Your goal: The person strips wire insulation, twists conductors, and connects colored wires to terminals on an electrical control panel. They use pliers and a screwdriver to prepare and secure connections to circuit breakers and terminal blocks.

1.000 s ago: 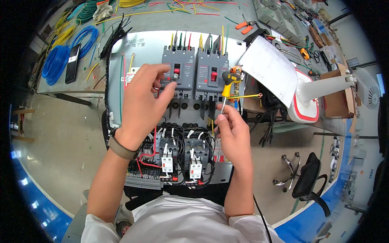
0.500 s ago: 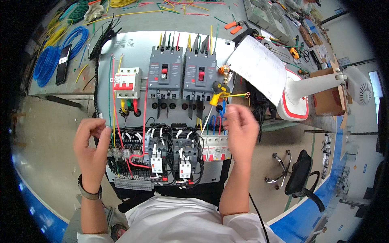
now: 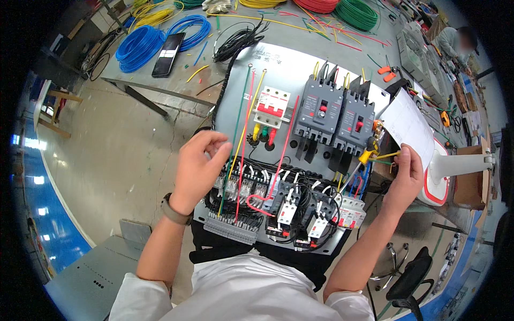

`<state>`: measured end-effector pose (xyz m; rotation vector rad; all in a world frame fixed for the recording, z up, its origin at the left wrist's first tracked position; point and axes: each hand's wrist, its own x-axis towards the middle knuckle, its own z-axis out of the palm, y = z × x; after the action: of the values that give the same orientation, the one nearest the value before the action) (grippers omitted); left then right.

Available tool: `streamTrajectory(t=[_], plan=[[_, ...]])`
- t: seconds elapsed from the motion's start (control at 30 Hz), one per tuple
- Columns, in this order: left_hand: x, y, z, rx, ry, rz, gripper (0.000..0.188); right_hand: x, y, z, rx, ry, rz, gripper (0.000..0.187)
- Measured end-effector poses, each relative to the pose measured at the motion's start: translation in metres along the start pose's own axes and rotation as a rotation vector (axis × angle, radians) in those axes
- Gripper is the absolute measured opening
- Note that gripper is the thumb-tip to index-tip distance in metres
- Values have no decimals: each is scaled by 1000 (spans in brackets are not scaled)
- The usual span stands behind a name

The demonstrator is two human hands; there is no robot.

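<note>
So here's my view looking down at the control panel (image 3: pixel 289 69), a grey backplate tilted up in front of me. My left hand (image 3: pixel 199 170) is over the left edge of the panel, fingers curled in and pinched, right where the yellow wire (image 3: pixel 242 136) and green wire (image 3: pixel 235 128) run down. Looks like I've got the yellow one between thumb and fingertips, but I honestly can't tell for sure from this angle.

My right hand (image 3: pixel 405 176) is off at the right edge of the panel, closed around the yellow-handled screwdriver (image 3: pixel 364 160). Its shaft slants down-left toward the small white terminal block (image 3: pixel 350 211) at the lower right.

On the plate itself: a white and red miniature breaker (image 3: pixel 271 107) top left, two grey moulded-case breakers (image 3: pixel 337 117) side by side next to it, a row of black contactors (image 3: pixel 292 206) lower down, and a grey terminal strip (image 3: pixel 230 230) along the bottom edge. A red wire (image 3: pixel 284 144) loops down from the top to the contactors.

Behind the panel, the bench has blue wire coils (image 3: pixel 144 40), a phone (image 3: pixel 167 53) and a green coil (image 3: pixel 356 13). A white sheet of paper (image 3: pixel 409 125) sits just right of the breakers.
</note>
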<state>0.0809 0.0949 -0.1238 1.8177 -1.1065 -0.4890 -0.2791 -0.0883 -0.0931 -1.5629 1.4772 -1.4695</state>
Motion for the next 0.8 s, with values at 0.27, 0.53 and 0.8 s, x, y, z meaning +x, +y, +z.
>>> streamTrajectory(t=[0.27,0.53,0.8], plan=[[50,-3,24,78,-141,-172,44,6,-13,5,471,-188,6,21],[49,-7,32,-403,-234,-352,18,5,4,26,939,-252,141,22],[33,25,27,-616,-90,-346,26,17,-2,23,1173,-328,250,24]])
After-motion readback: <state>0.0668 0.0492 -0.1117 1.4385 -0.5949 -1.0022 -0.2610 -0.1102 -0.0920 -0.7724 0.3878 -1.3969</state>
